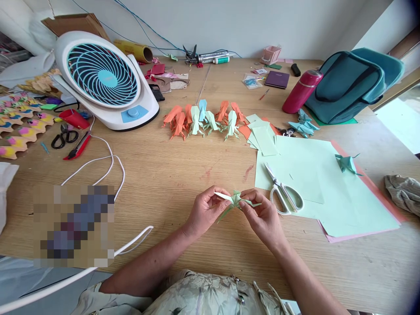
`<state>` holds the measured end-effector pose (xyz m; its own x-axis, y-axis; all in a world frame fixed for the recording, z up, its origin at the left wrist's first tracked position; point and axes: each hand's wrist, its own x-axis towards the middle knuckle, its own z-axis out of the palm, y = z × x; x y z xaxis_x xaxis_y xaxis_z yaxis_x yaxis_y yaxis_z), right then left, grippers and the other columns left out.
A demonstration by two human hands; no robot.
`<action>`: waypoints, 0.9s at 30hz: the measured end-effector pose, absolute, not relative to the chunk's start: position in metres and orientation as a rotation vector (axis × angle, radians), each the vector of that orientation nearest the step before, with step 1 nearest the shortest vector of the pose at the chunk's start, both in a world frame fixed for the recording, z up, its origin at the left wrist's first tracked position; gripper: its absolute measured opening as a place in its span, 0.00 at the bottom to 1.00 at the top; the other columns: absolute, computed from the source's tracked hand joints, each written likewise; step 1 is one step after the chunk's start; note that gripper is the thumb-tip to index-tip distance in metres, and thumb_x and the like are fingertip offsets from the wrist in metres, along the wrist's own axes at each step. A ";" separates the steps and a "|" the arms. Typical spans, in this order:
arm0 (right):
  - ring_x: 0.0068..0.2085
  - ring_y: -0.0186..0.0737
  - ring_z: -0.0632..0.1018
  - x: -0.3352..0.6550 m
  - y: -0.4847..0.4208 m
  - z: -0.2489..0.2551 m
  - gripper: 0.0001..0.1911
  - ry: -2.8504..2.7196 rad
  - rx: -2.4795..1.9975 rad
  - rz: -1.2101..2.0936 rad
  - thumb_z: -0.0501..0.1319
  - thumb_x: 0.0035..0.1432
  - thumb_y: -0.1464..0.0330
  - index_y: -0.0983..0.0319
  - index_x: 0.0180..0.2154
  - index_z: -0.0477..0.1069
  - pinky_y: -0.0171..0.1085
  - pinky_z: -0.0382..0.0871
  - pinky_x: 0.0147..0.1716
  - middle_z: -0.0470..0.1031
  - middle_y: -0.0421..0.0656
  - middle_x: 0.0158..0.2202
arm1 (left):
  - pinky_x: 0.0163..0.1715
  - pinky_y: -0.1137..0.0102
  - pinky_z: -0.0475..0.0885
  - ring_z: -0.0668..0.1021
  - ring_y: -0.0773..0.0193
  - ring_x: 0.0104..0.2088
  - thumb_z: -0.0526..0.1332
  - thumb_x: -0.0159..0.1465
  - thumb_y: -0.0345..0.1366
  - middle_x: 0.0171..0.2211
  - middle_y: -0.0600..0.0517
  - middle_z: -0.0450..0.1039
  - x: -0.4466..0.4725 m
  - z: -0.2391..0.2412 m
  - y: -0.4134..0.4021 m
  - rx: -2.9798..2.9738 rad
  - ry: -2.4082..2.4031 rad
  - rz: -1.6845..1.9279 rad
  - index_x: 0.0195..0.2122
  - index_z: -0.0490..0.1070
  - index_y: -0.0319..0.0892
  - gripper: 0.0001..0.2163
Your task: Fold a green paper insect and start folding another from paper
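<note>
My left hand [205, 211] and my right hand [262, 216] both pinch a small pale green folded paper figure [236, 200] just above the wooden table [170, 175], near its front edge. The figure has thin points sticking out to both sides. White-handled scissors [282, 191] lie just right of my right hand on large pale green paper sheets [328, 188]. A row of finished orange, green and blue paper figures [205, 119] stands further back at the table's middle.
A white desk fan [105, 78] with a white cable stands back left. A red bottle [302, 91] and teal backpack [354, 83] sit back right. Black scissors [64, 136], teal paper figures [303, 124] and a grey cloth [405, 192] lie around.
</note>
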<state>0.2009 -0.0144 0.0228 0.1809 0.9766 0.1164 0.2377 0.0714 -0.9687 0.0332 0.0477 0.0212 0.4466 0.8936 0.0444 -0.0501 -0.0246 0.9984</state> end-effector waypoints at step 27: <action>0.30 0.35 0.72 0.201 -0.011 0.016 0.16 -0.963 -1.304 1.333 0.72 0.51 0.57 0.59 0.36 0.73 0.34 0.66 0.30 0.74 0.39 0.29 | 0.35 0.74 0.72 0.76 0.67 0.34 0.66 0.62 0.33 0.34 0.51 0.73 0.028 0.021 0.055 1.592 0.700 0.893 0.37 0.74 0.40 0.04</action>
<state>0.2009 -0.0114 0.0164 0.0770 0.9773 -0.1972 -0.1198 -0.1872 -0.9750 0.0284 0.0554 0.0206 0.5365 0.8247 0.1793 -0.0228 -0.1983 0.9799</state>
